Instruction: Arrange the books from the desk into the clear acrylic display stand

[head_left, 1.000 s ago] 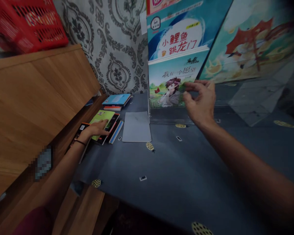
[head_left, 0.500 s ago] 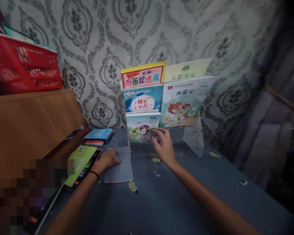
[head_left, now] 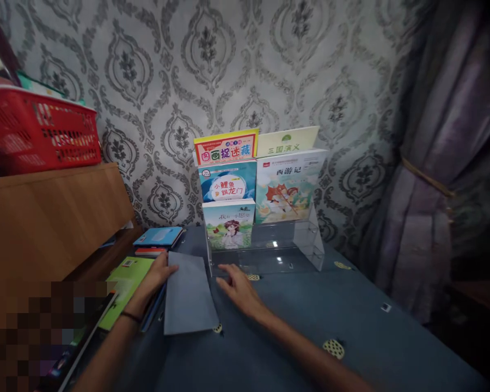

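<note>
A thin, plain grey-blue book (head_left: 190, 296) is tilted up from the dark cloth, with my left hand (head_left: 157, 275) gripping its upper left edge, thumb on the cover. My right hand (head_left: 240, 291) is to the right of that book, fingers apart and holding nothing, just in front of the clear stepped book stand (head_left: 308, 245). On the stand, a book with a girl on a green cover (head_left: 231, 228) occupies the lower left. Behind it are a blue fish-story book (head_left: 228, 182) and a yellow-and-red picture book (head_left: 226, 149). A pale illustrated book (head_left: 288, 188) fronts a cream book (head_left: 288, 141) on the right.
Left of my left hand lie a green book (head_left: 126, 272) and a blue book (head_left: 159, 237) over a reddish one. A wooden cabinet (head_left: 57, 218) carries a red basket (head_left: 49, 128). Patterned wallpaper (head_left: 249, 65) backs the table; a tied curtain (head_left: 424, 228) hangs right.
My right hand has left the girl-cover book and come down and left towards the grey-blue book. My left hand has shifted to that book's left edge, which is now raised. The view has turned slightly.
</note>
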`<act>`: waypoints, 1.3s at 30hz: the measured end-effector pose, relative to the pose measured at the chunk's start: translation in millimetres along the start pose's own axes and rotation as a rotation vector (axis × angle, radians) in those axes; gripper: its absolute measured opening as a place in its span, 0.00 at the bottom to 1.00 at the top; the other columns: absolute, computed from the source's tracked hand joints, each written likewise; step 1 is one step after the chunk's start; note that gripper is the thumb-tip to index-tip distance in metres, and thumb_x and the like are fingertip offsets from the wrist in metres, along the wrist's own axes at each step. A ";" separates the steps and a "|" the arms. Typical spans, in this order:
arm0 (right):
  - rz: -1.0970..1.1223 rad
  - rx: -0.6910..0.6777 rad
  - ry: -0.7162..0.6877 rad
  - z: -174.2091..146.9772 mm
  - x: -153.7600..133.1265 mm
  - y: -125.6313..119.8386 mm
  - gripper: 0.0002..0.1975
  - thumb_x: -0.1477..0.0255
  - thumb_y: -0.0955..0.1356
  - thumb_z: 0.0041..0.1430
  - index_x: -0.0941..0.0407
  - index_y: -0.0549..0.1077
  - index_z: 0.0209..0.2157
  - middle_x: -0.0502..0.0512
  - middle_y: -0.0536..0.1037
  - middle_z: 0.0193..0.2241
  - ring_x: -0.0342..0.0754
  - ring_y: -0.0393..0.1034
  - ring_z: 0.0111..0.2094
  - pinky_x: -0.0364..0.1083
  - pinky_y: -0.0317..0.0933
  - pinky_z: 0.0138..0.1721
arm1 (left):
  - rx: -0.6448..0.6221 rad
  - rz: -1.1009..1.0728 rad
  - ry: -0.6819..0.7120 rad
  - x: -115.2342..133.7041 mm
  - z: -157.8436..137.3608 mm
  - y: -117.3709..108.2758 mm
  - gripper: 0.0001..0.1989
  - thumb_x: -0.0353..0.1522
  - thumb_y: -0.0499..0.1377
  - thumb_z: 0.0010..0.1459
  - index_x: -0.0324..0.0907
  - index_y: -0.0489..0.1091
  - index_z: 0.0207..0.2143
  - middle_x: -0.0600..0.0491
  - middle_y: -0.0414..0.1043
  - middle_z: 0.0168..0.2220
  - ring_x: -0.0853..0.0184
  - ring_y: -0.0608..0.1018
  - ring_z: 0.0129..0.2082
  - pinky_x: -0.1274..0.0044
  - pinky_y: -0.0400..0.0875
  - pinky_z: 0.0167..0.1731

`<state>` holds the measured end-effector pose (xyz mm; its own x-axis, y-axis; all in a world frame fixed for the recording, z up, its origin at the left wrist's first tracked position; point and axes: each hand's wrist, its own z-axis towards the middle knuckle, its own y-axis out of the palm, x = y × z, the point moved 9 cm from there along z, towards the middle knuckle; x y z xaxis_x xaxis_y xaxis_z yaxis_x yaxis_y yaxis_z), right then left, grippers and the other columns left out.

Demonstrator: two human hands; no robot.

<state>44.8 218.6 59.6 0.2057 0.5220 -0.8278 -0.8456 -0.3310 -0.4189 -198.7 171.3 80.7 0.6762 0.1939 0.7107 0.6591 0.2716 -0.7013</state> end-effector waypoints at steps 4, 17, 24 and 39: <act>0.425 -0.247 0.238 -9.3 11.1 39.3 0.30 0.53 0.70 0.53 0.57 0.70 0.51 0.50 0.74 0.31 0.41 0.64 0.17 0.44 0.63 0.21 | -0.056 -0.406 0.038 18.0 -41.1 -16.5 0.25 0.45 0.62 0.52 0.44 0.62 0.47 0.50 0.78 0.38 0.59 0.82 0.33 0.71 0.76 0.30; 0.426 -0.200 0.119 -31.6 -12.0 -77.3 0.27 0.44 0.71 0.51 0.57 0.73 0.30 0.44 0.66 0.18 0.36 0.53 0.14 0.40 0.48 0.15 | 0.359 0.089 0.501 159.4 -36.9 -36.4 0.19 0.41 0.54 0.62 0.44 0.62 0.53 0.44 0.72 0.49 0.56 0.74 0.52 0.67 0.73 0.47; 0.290 0.013 0.034 -54.3 -12.2 -177.3 0.24 0.46 0.69 0.55 0.55 0.71 0.27 0.44 0.62 0.18 0.38 0.54 0.17 0.40 0.49 0.17 | 0.420 0.714 0.697 244.6 -7.8 -16.5 0.28 0.37 0.55 0.65 0.41 0.56 0.65 0.40 0.65 0.60 0.51 0.67 0.60 0.63 0.69 0.54; 0.179 0.784 -0.203 -46.3 -5.6 -299.7 0.18 0.54 0.67 0.60 0.53 0.68 0.25 0.46 0.69 0.19 0.43 0.64 0.22 0.44 0.63 0.28 | 0.129 0.506 0.735 239.3 23.7 -8.5 0.15 0.43 0.49 0.61 0.44 0.66 0.44 0.50 0.72 0.40 0.58 0.74 0.41 0.68 0.70 0.45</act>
<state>319.9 278.4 172.5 0.0060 0.6704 -0.7420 -0.9706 0.1826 0.1571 -50.3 237.7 258.1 0.9445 -0.3204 0.0729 0.2136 0.4301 -0.8772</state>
